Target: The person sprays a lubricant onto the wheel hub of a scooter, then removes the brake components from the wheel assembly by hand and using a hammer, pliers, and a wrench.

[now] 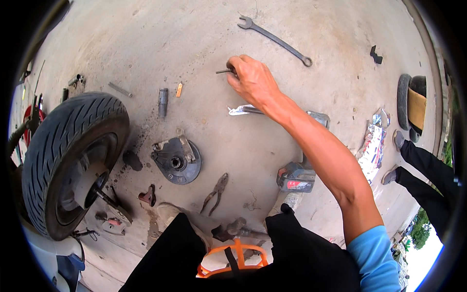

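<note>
A person's bare right hand (255,82) reached out over a pale concrete floor (194,34), its grip narrow, fingers curled around a thin metal rod (222,72) whose end jutted out to the left. The rod was in the upper middle of the view, apart from the loose parts; whatever the fingers covered was hidden. The left hand was out of view, so its grip could not be told. Beyond the right hand lay a long wrench (277,40), slanting down to the right. To the left were a coiled spring (120,89) and a dark metal cylinder (163,103). Nearer the person lay a round brake plate (181,167) and pliers (215,192), with a black-tyred wheel (73,117) tilted at far left.
</note>
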Motion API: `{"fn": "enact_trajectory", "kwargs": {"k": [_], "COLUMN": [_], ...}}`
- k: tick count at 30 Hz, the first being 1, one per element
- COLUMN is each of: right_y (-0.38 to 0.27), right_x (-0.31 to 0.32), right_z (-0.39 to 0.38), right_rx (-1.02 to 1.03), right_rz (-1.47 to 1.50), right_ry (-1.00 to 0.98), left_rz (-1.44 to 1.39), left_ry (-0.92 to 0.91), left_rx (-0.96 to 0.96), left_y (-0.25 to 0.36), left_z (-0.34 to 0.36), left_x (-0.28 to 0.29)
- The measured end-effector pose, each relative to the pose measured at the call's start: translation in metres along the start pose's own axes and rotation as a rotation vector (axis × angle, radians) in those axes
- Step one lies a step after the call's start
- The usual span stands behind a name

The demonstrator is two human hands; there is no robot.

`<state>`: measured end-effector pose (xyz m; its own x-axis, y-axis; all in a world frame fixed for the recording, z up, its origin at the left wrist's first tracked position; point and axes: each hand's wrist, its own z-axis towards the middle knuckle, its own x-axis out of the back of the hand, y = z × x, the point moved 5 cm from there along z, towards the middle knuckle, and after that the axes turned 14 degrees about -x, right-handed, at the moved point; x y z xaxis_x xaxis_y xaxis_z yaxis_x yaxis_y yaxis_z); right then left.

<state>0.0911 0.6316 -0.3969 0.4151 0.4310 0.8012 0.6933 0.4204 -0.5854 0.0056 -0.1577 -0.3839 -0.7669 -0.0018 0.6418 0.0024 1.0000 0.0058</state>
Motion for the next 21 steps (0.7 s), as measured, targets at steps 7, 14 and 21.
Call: {"fn": "enact_trajectory", "kwargs": {"k": [7, 14, 21], "right_y": [0.007, 0.021, -0.001], "right_x": [-0.025, -0.028, -0.036], "right_z": [0.069, 0.055, 0.063], "right_rx": [0.048, 0.095, 0.158], "right_rz": [-0.023, 0.127, 0.176], "right_ry": [0.119, 0.128, 0.135], "left_rz": [0.068, 0.067, 0.09], "left_ry": [-0.054, -0.076, -0.091], "left_rx": [0.151, 0.242, 0.302], "left_y": [-0.011, -0.016, -0.036], "left_z": [-0.021, -0.045, -0.077], "left_x": [-0.011, -0.024, -0.033]}}
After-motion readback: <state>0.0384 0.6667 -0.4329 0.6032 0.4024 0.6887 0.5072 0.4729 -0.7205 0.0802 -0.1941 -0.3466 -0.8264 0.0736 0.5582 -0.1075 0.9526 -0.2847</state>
